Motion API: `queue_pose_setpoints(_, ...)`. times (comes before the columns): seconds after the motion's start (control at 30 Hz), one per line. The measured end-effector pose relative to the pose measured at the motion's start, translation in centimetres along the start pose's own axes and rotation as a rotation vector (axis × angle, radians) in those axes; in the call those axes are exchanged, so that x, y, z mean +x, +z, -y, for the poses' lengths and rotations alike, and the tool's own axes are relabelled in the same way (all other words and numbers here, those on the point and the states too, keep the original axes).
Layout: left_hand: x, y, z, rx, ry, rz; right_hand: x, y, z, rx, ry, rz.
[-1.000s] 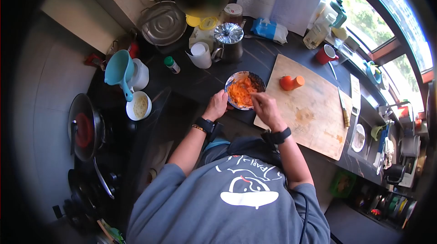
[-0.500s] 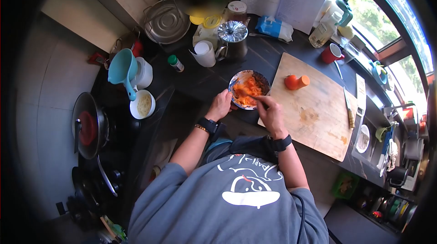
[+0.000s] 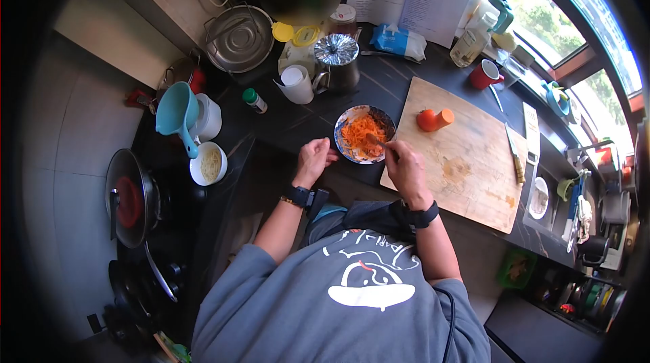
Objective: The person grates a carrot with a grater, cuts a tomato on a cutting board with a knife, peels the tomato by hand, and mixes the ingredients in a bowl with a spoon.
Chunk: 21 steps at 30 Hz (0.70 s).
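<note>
A patterned bowl (image 3: 340,149) on the dark counter holds shredded carrot (image 3: 359,130), with something darker along its far right side. My right hand (image 3: 407,168) grips the handle of a brown utensil (image 3: 374,140), probably a spoon, whose other end is down in the carrot. Just left of the bowl, apart from its rim, my left hand (image 3: 315,161) hovers with loosely bent fingers and nothing visible in it. A tomato (image 3: 426,120) and a cut carrot piece (image 3: 445,117) lie together on the wooden cutting board (image 3: 467,153) to the right.
A knife (image 3: 514,154) rests along the board's right edge. Behind the bowl stand a metal pot (image 3: 338,72), a white container (image 3: 298,85) and a green-capped jar (image 3: 254,100). To the left are a white bowl (image 3: 208,165), a blue ladle-like scoop (image 3: 177,116) and a pan (image 3: 128,197).
My left hand has let go of the bowl's rim and drawn back to the left. My right hand still holds the utensil in the carrot. The whole view has shifted slightly.
</note>
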State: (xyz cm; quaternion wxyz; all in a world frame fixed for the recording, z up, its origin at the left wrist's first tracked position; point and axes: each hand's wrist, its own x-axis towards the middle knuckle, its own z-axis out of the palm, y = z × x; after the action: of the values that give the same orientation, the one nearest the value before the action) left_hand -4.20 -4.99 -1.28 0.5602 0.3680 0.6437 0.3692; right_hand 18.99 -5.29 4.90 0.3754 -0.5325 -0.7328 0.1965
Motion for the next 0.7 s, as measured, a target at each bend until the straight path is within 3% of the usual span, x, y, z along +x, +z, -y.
queue_pose_setpoints(0.03,-0.2,0.0,0.0,-0.001,-0.001,0.000,0.2,-0.4,0.2,-0.008,-0.002,-0.060)
queue_pose_setpoints(0.1,-0.6,0.3,-0.6,0.017,0.380,-0.195,0.3,-0.6,0.0,-0.021,0.000,-0.067)
queue_pose_setpoints(0.23,-1.8,2.6,-3.4,0.004,0.626,-0.142,0.2,0.1,0.6,-0.008,0.025,0.015)
queue_pose_setpoints(0.43,-1.9,3.4,-3.8,0.147,0.555,-0.040,0.6,-1.3,1.6,0.235,0.074,0.072)
queue_pose_setpoints(0.5,-1.5,3.0,-3.3,0.364,0.717,-0.225,0.6,-1.7,2.2,0.234,0.073,0.050)
queue_pose_setpoints(0.6,-0.7,2.9,-2.2,0.151,0.699,-0.213,0.4,-0.9,2.8,0.309,0.008,0.154)
queue_pose_setpoints(0.7,-1.4,2.3,-2.7,0.261,0.634,-0.135,0.3,0.4,1.7,0.156,-0.055,0.161)
